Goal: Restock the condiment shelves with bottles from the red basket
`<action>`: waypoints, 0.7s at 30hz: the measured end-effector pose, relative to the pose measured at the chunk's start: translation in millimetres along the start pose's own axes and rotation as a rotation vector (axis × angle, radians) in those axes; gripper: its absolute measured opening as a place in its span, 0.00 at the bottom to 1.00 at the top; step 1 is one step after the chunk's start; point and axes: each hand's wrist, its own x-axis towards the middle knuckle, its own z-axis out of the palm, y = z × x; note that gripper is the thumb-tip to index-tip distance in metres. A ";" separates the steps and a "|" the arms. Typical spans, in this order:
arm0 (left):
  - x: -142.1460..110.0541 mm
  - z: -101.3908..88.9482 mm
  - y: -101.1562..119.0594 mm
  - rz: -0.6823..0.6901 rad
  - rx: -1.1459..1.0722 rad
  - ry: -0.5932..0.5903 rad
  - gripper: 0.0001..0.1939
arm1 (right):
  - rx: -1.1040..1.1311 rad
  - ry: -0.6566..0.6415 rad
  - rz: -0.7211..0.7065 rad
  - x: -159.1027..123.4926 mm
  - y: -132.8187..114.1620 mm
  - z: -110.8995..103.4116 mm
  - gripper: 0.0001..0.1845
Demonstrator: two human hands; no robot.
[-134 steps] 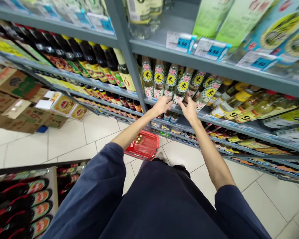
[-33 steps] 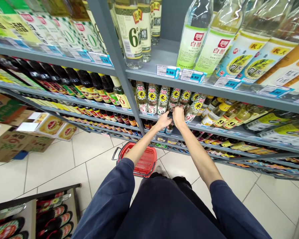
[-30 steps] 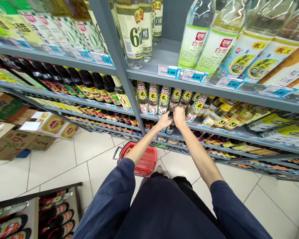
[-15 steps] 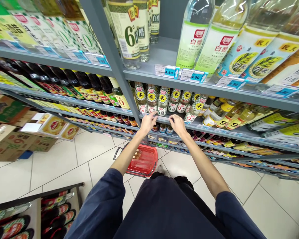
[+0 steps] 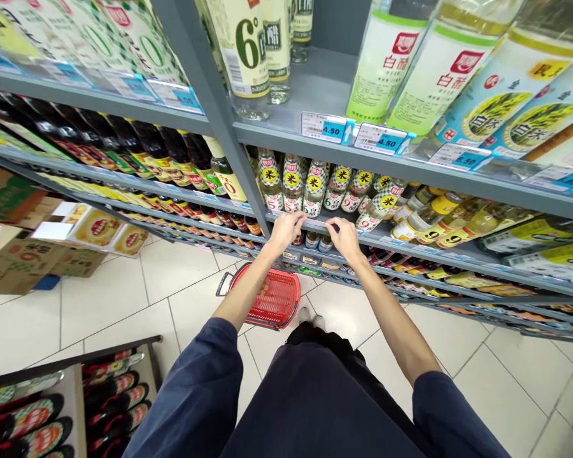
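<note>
My left hand point(image 5: 284, 230) and my right hand point(image 5: 345, 234) hover at the front edge of a grey shelf point(image 5: 410, 245), side by side, fingers spread, holding nothing. Just above them stands a row of small bottles with green-checked labels and yellow discs point(image 5: 315, 188). The left fingertips are close to the shelf lip below the leftmost bottles; the right fingertips are near the lip below the middle ones.
A red shopping basket point(image 5: 272, 296) sits on the tiled floor below my arms. Dark sauce bottles point(image 5: 162, 152) fill the shelves to the left. Large pale bottles point(image 5: 401, 57) stand on the shelf above. Cardboard boxes point(image 5: 38, 242) are stacked far left.
Both hands have drawn back from the checked-label bottles, down to the shelf edge, and moved apart. The view has tilted slightly.
</note>
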 end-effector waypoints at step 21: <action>-473.2 81.4 -119.9 -1.169 -0.164 -0.373 0.12 | 0.271 0.497 0.082 28.6 -51.6 -7.8 0.22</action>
